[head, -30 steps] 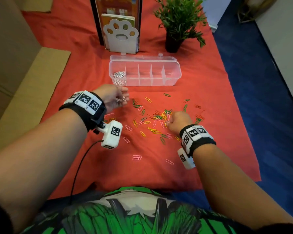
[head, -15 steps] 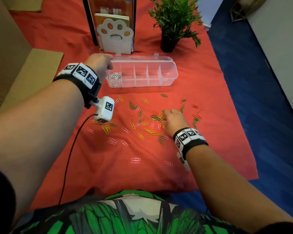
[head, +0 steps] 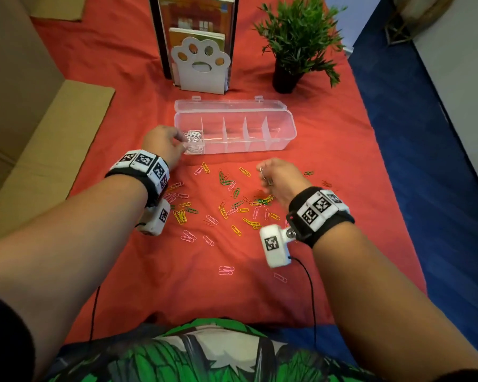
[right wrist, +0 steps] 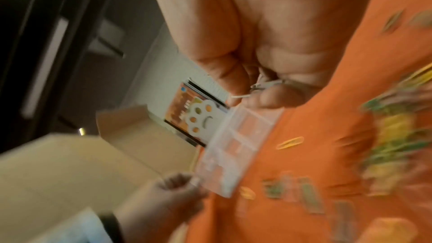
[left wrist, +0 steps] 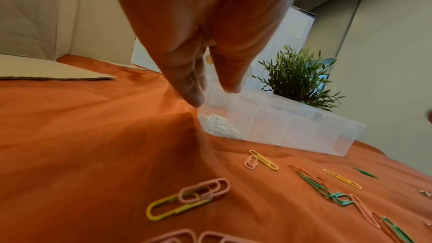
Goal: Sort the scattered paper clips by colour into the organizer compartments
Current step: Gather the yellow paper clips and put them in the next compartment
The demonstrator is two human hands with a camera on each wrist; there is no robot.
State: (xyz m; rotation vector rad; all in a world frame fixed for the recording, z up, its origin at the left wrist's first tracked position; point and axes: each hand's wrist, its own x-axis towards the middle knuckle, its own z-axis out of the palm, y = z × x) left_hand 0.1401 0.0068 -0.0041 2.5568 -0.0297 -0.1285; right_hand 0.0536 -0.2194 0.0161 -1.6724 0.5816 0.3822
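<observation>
A clear organizer (head: 284, 133) lies open on the red cloth, with white paper clips (head: 195, 137) piled in its leftmost compartment. My left hand (head: 183, 143) hovers at that left end, fingers hanging relaxed and holding nothing (left wrist: 215, 93); the white pile (left wrist: 217, 126) shows just beyond it. My right hand (head: 264, 175) is raised over the scattered clips (head: 232, 205) in front of the organizer and pinches a few white clips (right wrist: 264, 84). Yellow, green and pink clips are strewn between my wrists. The other compartments look empty.
A paw-shaped bookend with books (head: 200, 64) and a potted plant (head: 298, 42) stand behind the organizer. A cardboard flap (head: 53, 150) lies at the left. The cloth's right edge (head: 392, 188) drops to blue floor.
My left hand went from the scatter to the organizer's left compartment and now sits empty at its end. My right hand rose off the pile with white clips pinched.
</observation>
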